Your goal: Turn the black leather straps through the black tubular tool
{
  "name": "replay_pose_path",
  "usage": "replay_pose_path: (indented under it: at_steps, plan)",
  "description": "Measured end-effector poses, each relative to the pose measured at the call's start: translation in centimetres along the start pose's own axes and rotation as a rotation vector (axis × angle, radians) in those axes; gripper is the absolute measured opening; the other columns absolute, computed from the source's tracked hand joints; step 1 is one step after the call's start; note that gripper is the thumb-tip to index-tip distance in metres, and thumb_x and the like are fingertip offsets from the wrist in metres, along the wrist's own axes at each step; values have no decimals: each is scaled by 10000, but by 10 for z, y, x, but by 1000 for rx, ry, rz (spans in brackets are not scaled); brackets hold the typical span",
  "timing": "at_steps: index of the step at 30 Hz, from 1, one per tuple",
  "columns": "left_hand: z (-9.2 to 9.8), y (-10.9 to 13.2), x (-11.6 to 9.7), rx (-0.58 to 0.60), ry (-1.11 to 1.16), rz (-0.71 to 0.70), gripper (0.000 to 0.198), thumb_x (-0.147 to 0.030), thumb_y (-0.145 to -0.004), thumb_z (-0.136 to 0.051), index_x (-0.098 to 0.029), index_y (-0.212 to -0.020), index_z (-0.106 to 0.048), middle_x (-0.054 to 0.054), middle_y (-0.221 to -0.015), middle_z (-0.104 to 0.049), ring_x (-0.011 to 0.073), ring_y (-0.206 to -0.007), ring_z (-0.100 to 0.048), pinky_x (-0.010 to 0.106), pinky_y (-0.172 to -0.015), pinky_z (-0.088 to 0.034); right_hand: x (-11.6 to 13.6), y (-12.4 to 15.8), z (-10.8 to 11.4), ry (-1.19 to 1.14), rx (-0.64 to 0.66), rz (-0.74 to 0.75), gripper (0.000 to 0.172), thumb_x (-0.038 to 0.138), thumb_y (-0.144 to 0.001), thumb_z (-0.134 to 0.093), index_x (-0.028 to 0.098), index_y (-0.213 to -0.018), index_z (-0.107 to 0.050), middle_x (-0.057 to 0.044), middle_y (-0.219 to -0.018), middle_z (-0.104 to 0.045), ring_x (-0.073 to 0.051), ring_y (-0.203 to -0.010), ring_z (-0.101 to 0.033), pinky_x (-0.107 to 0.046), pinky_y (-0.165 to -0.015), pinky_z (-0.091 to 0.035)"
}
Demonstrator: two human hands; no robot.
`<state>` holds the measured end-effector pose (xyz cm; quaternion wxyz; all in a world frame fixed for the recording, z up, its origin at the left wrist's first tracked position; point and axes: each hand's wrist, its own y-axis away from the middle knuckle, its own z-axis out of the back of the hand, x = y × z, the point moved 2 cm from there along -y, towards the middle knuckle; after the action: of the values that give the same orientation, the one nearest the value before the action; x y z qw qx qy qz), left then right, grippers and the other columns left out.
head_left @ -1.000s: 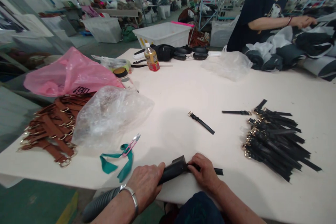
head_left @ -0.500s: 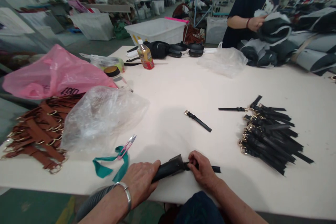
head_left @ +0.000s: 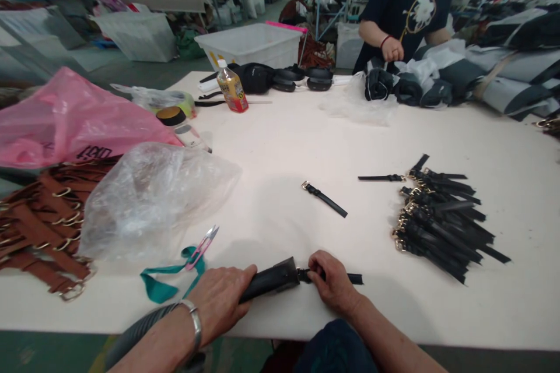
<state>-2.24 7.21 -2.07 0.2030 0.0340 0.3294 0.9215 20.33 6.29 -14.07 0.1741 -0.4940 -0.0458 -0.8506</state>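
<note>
Right at near tabletop (head_left: pixel 306 145) edge: black nozzle (head_left: pixel 269 281) lay flat, thin black strap (head_left: pixel 350 278) fed into its mouth. Left hand (head_left: pixel 219 300) clenched around nozzle, right hand (head_left: pixel 330 282) pinching strap beside mouth. Scissors (head_left: pixel 202 246) on green ribbon (head_left: pixel 168 280) near left. Single strap (head_left: pixel 324 199) mid-table, bare surface around it. Black strap pile (head_left: pixel 441 221) well apart, right. Clear bag (head_left: pixel 153 198), brown straps (head_left: pixel 39 227) toward left edge.

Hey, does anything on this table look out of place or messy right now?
One black strap lies alone mid-table, apart from the heaped black straps on the right, and another pokes out of that heap's edge. Nothing looks spilled or damaged; the bottle stands upright.
</note>
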Motion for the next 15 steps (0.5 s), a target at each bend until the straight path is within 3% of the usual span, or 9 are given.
replay_pose_path:
  at_steps: [4,10,15]
  plan:
    - [7,-5,-9,-4,19,-34,391,-242,-745,-483,-169,-1127,-525,125,-986,-653,348,-934,-602,504,-800,-473,1,0,1,5,12,-5,102,124,-762,-509,206,-796,-460,2,-745,-473,-151,-680,-446,-285,-647,-362]
    - [3,2,-1,20,6,15,367,-203,-766,-489,-167,-1130,-515,120,-1028,-644,336,-989,-588,496,-848,-462,2,-2,3,3,13,13,93,122,-771,-505,204,-774,-462,-1,-741,-481,-154,-687,-449,-285,-643,-358]
    - [8,-4,-14,-6,3,-34,339,-222,-746,-528,-175,-1083,-525,104,-964,-650,344,-901,-608,511,-778,-482,2,-2,2,0,8,33,89,120,-772,-499,203,-774,-468,-6,-737,-485,-158,-688,-446,-287,-639,-362]
